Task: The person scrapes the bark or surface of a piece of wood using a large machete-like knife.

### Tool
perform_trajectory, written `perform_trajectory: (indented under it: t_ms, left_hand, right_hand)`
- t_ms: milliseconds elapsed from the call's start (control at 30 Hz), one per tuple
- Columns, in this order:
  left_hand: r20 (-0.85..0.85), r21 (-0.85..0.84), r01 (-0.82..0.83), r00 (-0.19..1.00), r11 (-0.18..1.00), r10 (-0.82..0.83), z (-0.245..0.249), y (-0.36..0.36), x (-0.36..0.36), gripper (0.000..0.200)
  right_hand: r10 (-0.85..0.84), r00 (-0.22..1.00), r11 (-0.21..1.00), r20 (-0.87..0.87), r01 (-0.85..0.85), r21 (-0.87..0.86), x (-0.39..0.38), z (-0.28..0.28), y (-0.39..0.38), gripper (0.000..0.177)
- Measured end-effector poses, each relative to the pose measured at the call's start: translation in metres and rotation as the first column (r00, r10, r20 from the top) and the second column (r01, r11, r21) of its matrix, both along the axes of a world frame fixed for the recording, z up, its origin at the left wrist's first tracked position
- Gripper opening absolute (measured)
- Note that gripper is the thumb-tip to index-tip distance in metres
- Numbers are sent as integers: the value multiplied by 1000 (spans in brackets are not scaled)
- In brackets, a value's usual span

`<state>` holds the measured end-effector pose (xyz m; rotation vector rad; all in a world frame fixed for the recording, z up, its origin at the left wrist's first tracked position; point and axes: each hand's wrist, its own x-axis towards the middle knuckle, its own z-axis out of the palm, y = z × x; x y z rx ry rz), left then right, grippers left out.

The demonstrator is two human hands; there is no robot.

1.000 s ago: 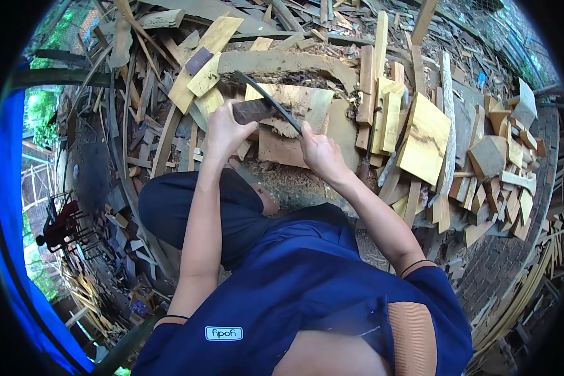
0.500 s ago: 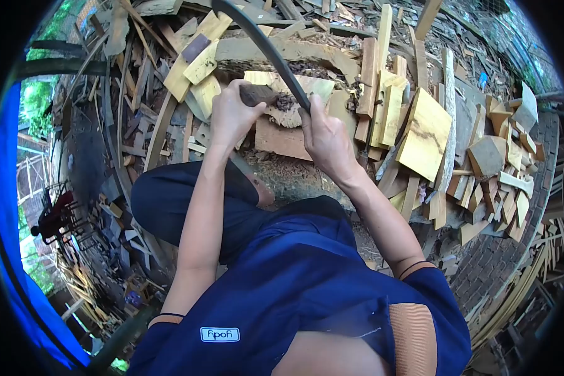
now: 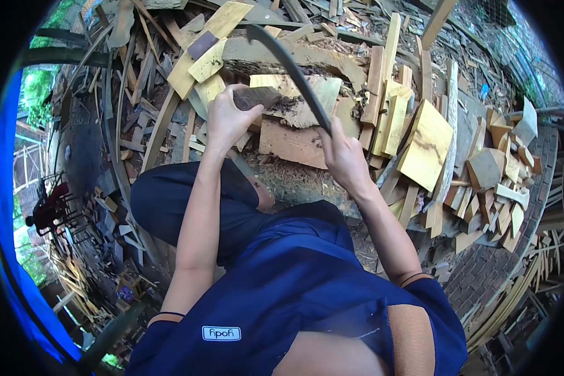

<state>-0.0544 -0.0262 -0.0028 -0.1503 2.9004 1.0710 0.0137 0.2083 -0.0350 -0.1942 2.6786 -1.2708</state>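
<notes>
My right hand (image 3: 349, 161) is closed around the handle end of a long dark machete (image 3: 289, 66). Its blade slants up and to the left, ending in a hooked tip. My left hand (image 3: 227, 121) pinches a small dark brown piece of wood (image 3: 255, 96) between thumb and fingers. That piece is over the left part of a pale, rough-edged board (image 3: 323, 92), where dark shavings (image 3: 287, 104) lie. The blade crosses in front of this board; whether it touches cannot be told. Nearer my body is a reddish-brown wood block (image 3: 289, 144).
Yellow wood pieces (image 3: 425, 145) lean in a group on the right, beside a heap of small offcuts (image 3: 485, 169). More yellow boards (image 3: 197, 59) lie at the upper left. A thick curved timber (image 3: 294, 53) lies behind the pale board. My bent knee (image 3: 163, 197) is at left.
My right hand has moved right and toward my body, taking the machete with it. My left hand still pinches the dark wood piece, nearly in place. The view has shifted slightly.
</notes>
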Motion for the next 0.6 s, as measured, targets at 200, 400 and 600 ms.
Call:
perform_trajectory:
  t_ms: [200,400,600]
  left_hand:
    - [23,406,-84,996,910,82,-24,-14,-14,44]
    - [35,769,-159,978,620,207,-100,-25,-58,50]
    - [191,853,-290,947,434,258,-131,-19,-47,51]
  right_hand:
    - [-224,974,974,13,224,28,7,-43,33,32]
    - [-291,956,957,36,290,31,1,-67,57,39]
    - [-240,965,961,-107,252,114,-72,-85,43,47]
